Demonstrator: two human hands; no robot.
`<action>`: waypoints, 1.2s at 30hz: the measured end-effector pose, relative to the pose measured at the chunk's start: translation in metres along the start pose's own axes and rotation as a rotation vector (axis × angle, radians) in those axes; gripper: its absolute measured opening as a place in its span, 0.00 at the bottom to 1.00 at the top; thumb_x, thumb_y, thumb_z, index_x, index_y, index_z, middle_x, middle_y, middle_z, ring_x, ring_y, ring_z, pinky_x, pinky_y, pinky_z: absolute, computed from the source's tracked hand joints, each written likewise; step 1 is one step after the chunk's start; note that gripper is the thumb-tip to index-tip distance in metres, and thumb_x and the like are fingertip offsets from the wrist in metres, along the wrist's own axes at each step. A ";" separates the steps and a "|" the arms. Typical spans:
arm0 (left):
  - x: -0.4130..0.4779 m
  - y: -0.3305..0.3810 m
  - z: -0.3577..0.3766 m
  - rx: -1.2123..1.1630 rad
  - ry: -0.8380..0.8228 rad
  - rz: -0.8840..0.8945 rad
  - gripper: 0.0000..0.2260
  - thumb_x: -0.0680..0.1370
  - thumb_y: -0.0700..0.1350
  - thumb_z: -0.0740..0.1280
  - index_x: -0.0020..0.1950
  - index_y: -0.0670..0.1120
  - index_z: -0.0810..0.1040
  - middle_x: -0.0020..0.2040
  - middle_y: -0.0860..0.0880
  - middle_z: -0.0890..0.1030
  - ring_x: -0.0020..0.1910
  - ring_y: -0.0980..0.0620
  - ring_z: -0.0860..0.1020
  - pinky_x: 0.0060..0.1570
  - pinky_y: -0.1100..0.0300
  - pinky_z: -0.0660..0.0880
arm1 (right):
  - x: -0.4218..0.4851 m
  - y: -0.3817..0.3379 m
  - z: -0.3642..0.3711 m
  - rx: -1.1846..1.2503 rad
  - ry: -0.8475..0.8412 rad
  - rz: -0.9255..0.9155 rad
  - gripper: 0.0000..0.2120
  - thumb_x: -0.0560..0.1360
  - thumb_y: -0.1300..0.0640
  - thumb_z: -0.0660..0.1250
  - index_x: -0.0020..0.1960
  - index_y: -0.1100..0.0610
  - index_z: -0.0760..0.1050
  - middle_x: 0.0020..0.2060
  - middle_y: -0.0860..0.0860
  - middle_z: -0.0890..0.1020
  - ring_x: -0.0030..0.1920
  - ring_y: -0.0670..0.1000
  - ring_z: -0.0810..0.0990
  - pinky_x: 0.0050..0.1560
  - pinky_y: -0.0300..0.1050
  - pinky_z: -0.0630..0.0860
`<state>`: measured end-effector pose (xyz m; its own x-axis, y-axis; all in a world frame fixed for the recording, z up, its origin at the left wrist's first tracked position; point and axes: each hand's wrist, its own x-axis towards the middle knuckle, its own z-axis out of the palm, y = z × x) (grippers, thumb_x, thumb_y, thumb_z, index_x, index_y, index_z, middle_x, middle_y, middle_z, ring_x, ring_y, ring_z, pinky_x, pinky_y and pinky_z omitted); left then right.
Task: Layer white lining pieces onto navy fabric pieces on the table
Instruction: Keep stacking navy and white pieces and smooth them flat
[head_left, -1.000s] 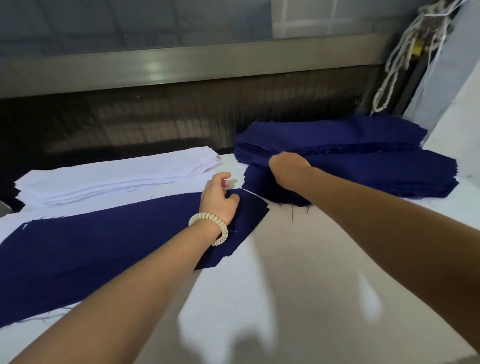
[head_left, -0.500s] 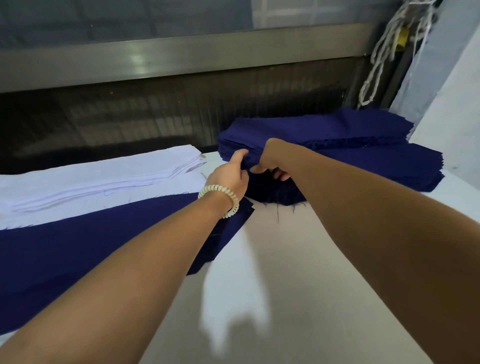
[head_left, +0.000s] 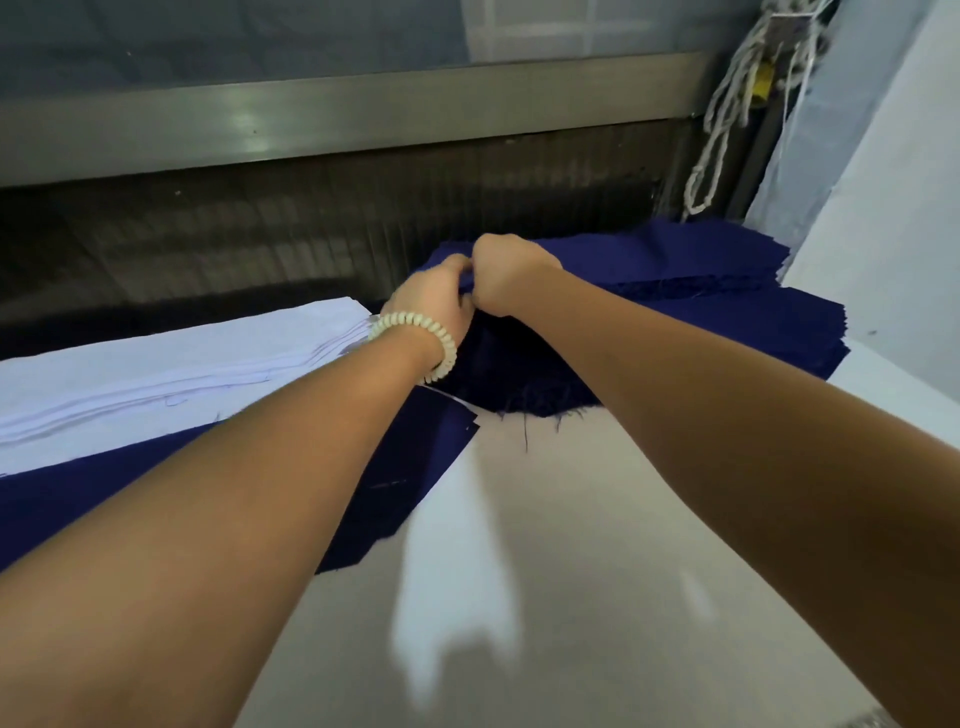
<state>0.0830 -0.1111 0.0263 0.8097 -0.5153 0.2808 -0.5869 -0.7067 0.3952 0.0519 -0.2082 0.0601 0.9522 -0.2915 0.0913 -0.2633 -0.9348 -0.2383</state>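
Observation:
A thick stack of navy fabric pieces (head_left: 717, 312) lies at the back right of the table. Both hands meet at its near left corner. My left hand (head_left: 434, 299), with a cream coil bracelet on the wrist, pinches the top navy edge. My right hand (head_left: 506, 273) is fisted on the same edge beside it. A single navy piece (head_left: 410, 478) lies flat at the left, partly under my left forearm. A stack of white lining pieces (head_left: 171, 369) sits behind it at the left.
The pale table surface (head_left: 561, 545) stretches toward me between my arms. A dark ribbed panel and a metal rail (head_left: 337, 119) run along the back. White cords (head_left: 722, 119) hang at the upper right beside a pale wall.
My left hand left the flat navy piece and moved up right to the navy stack. Both hands now grip the stack's corner, slightly farther back than before.

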 end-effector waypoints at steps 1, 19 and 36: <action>0.007 0.002 -0.003 0.049 -0.023 0.002 0.14 0.77 0.40 0.61 0.62 0.46 0.74 0.51 0.41 0.80 0.47 0.44 0.76 0.43 0.56 0.70 | 0.000 0.002 0.000 0.002 0.032 0.002 0.11 0.76 0.60 0.64 0.58 0.58 0.73 0.41 0.52 0.70 0.43 0.53 0.70 0.43 0.47 0.67; -0.052 -0.030 -0.012 -0.219 0.286 -0.082 0.06 0.75 0.44 0.67 0.46 0.45 0.82 0.35 0.54 0.78 0.37 0.56 0.76 0.43 0.65 0.69 | -0.032 0.086 0.031 -0.207 0.179 -0.167 0.21 0.74 0.58 0.65 0.67 0.52 0.69 0.57 0.54 0.73 0.57 0.57 0.72 0.54 0.50 0.69; -0.167 -0.122 -0.049 -0.589 0.443 -0.553 0.08 0.70 0.41 0.74 0.35 0.52 0.79 0.35 0.52 0.77 0.35 0.56 0.75 0.44 0.60 0.72 | -0.131 0.037 0.064 -0.194 0.108 -0.720 0.24 0.55 0.64 0.79 0.51 0.60 0.82 0.36 0.55 0.82 0.31 0.55 0.81 0.29 0.45 0.78</action>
<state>0.0192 0.0846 -0.0261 0.9735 0.1407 0.1804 -0.1166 -0.3736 0.9202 -0.0722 -0.1913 -0.0225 0.8815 0.3960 0.2571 0.3863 -0.9180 0.0895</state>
